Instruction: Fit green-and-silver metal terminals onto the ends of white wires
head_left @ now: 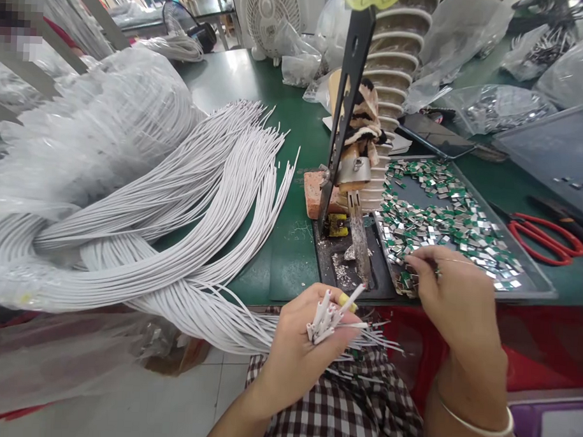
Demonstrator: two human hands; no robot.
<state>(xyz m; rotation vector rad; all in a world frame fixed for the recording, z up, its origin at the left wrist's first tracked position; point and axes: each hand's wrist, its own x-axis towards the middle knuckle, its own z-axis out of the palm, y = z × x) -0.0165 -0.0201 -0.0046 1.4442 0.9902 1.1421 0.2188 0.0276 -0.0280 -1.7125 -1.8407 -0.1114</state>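
Note:
My left hand [301, 353] is closed around a bundle of white cables [325, 321], their cut ends pointing up and a yellow band on one finger. Over the near left part of a clear tray [532, 287], my right hand [454, 294] has thumb and forefinger pinched together; whatever is between the tips is too small to make out. Many small green circuit boards with metal connectors [444, 220] lie in that tray. Between the hands, a soldering iron [358, 237] is clamped tip-down on a black stand [346, 105], above a dark base [335, 261] scattered with solder bits.
Long bundles of white cable [215, 209] cover the table's left side, beside a plastic-wrapped coil [103, 123]. A ribbed hose [397, 63] rises behind the iron, near a brick [314, 192]. Red-handled scissors [549, 239] lie right of the tray. A fan [272, 20] stands behind.

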